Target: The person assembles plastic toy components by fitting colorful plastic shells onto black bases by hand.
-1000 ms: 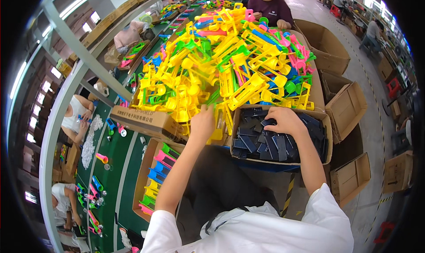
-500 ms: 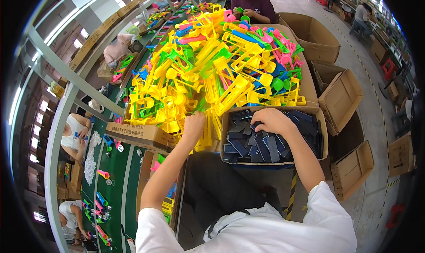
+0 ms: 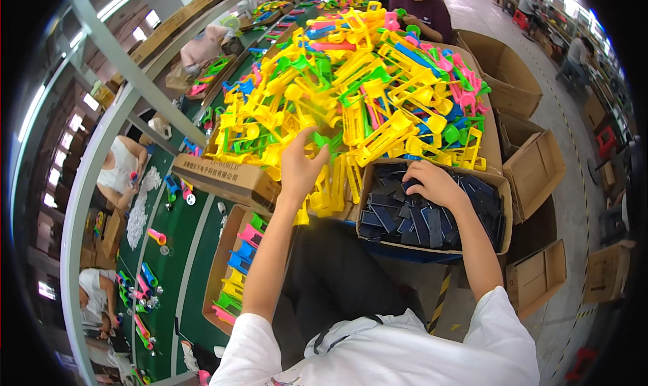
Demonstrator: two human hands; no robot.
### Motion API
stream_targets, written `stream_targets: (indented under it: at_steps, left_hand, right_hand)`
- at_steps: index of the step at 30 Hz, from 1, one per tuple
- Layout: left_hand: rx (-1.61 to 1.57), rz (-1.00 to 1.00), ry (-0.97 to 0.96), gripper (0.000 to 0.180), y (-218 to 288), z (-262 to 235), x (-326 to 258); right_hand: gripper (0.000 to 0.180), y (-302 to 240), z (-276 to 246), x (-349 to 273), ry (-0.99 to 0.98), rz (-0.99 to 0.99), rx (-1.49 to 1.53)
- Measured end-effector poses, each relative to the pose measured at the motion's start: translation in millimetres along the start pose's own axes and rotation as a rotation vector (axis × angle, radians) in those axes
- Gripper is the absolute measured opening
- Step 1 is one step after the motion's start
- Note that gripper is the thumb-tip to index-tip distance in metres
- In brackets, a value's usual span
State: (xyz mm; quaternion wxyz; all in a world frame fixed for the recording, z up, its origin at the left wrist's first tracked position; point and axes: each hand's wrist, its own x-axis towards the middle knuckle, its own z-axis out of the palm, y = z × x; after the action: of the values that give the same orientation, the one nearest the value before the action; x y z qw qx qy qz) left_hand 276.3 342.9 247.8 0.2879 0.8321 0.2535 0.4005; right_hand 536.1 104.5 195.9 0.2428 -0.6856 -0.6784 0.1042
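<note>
A big heap of plastic frame-like parts, mostly yellow with green, pink and blue ones, lies in front of me. At its near edge is my left hand, thumb and fingers apart, with nothing visibly gripped; a green part is beside its fingertips. My right hand is over a cardboard box of flat dark rectangular panels. Its fingers curl down onto the panels, and whatever is between the fingertips is hidden.
Left of my legs, an open box holds colored parts in a row. Beyond it runs a green conveyor belt with parts on it, under a white metal frame. Open cartons stand at right. Co-workers sit across and along the belt.
My left hand has moved up and forward into the heap, its fingers spreading. My right hand stays over the panels. The whole view has shifted slightly.
</note>
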Motion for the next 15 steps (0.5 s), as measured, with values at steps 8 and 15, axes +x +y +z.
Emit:
stream_targets:
  at_steps: [8, 15]
  left_hand:
    - [-1.026, -0.643, 0.429, 0.041, 6.9, -36.5, -169.3]
    - [-0.989, -1.267, 0.083, 0.026, 3.9, -17.2, -413.8]
  right_hand:
    - [0.027, -14.8, 2.7, 3.3, 0.137, -0.036, -0.075]
    - [0.015, -52.8, 11.6, 1.0, 0.360, 0.207, 0.551]
